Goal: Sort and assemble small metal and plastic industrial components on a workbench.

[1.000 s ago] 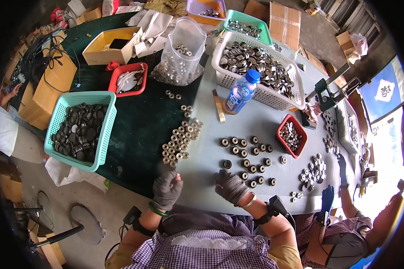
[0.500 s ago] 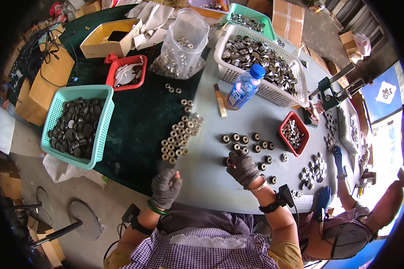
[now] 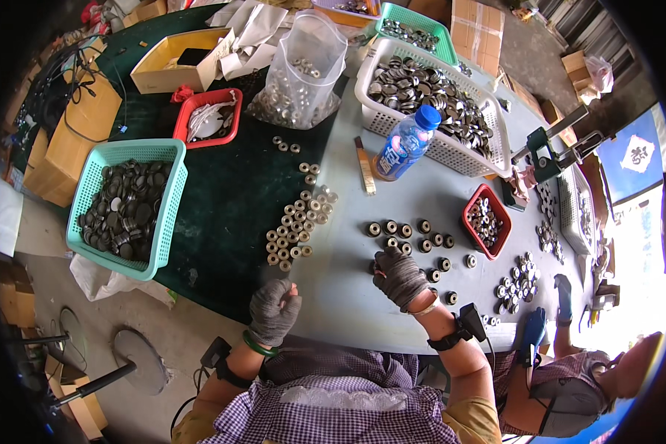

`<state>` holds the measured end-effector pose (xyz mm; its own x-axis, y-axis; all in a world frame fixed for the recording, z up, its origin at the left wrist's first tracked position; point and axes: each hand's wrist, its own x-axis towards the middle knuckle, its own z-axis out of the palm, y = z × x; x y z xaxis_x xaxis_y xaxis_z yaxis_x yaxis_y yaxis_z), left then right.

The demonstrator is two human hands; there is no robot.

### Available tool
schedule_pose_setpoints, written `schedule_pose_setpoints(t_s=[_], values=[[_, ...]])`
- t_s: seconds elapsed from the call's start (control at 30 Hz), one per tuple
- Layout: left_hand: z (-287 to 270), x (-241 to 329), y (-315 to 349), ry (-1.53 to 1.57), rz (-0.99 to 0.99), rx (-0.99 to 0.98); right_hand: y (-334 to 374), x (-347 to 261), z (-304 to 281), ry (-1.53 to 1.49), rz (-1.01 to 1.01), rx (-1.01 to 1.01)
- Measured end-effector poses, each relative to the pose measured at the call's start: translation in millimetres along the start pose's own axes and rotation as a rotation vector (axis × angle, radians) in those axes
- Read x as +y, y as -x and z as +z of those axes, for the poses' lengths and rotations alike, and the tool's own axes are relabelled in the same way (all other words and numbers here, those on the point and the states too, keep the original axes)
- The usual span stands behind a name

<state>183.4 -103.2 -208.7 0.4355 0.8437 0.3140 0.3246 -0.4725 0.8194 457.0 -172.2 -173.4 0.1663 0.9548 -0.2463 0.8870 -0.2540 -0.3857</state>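
My left hand [image 3: 274,311], in a grey glove, is curled closed above the near table edge; whatever it may hold is hidden. Farther right, my right hand [image 3: 401,278], gloved alike, has its fingers bent together low over the grey tabletop. Something may be in its grip, but the fingers cover it. Just beyond and beside it stand several round dark-sided pieces with pale ring tops [image 3: 405,231]. Between and beyond my hands lies a cluster of pale metal rings [image 3: 294,226], across the border of the dark green and grey surfaces.
A teal basket of dark discs [image 3: 129,214] stands at left. Beyond are a red tray [image 3: 234,130], a clear bag of rings [image 3: 303,81], a blue bottle [image 3: 405,144] and a white basket of discs [image 3: 499,152]. Rightward are a red bin [image 3: 505,240], a hand press [image 3: 546,157] and a co-worker's gloved hand [image 3: 533,329].
Both my hands keep nearly the same place and closed shape. At right, the co-worker's farther hand has drawn back from the metal pieces toward the near table edge.
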Motion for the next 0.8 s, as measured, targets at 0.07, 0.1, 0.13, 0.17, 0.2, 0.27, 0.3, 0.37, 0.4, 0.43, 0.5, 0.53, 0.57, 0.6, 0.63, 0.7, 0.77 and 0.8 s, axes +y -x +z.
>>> schedule_pose_setpoints(t_s=[0.07,0.1,0.13,0.17,0.2,0.27,0.3,0.37,0.4,0.43,0.5,0.53,0.57,0.6,0.63,0.7,0.77,0.8], values=[[1.4,-2.9,1.2,-0.005,0.001,-0.007,2.7,1.7,-1.9,0.090,-0.193,0.056],[2.3,-3.7,1.3,-0.011,0.029,0.010,2.4,0.4,-1.4,0.089,-0.191,0.056],[2.9,-4.2,1.2,-0.017,0.057,0.027,1.4,-2.2,-0.2,0.161,-0.162,0.055],[2.8,-4.1,0.6,-0.017,0.057,0.026,0.7,-3.6,0.2,0.233,-0.132,0.053],[2.3,-3.6,-0.1,0.003,0.059,0.019,1.0,-4.2,-1.5,0.232,-0.131,0.053],[2.4,-1.9,-1.6,0.022,0.062,0.011,2.2,-7.0,-7.3,0.321,-0.257,0.056],[3.5,-0.2,-2.7,0.028,0.054,0.033,2.2,-10.2,-9.5,0.319,-0.256,0.056],[4.8,0.4,-4.7,0.035,0.050,0.052,1.2,-16.5,-12.3,0.231,-0.097,0.002],[4.9,0.2,-4.8,0.015,0.064,0.058,1.6,-15.2,-11.5,0.230,-0.094,0.005],[4.9,0.1,-4.8,-0.004,0.079,0.064,2.8,-13.4,-9.7,0.291,-0.172,0.032],[3.3,1.4,-4.7,-0.015,0.081,0.051,4.2,-13.1,-11.1,0.353,-0.241,0.067],[2.1,2.2,-4.1,-0.029,0.077,0.043,3.8,-15.6,-12.5,0.316,-0.200,0.034],[1.6,2.5,-3.5,-0.026,0.091,0.044,2.8,-18.0,-14.8,0.283,-0.162,0.005],[1.1,2.7,-2.2,-0.026,0.066,0.042,3.1,-19.4,-15.0,0.286,-0.157,0.021],[0.6,2.9,-1.0,-0.025,0.042,0.040,4.2,-19.5,-12.0,0.337,-0.181,0.020],[2.0,3.8,-1.3,-0.013,0.054,0.040,-0.5,-7.1,1.2,0.290,-0.112,0.035],[4.3,2.4,0.0,-0.005,0.062,0.039,0.6,2.1,8.9,0.258,-0.061,0.020],[6.6,-0.2,1.2,0.012,0.057,0.075,2.1,2.7,9.5,0.222,-0.017,-0.018]])
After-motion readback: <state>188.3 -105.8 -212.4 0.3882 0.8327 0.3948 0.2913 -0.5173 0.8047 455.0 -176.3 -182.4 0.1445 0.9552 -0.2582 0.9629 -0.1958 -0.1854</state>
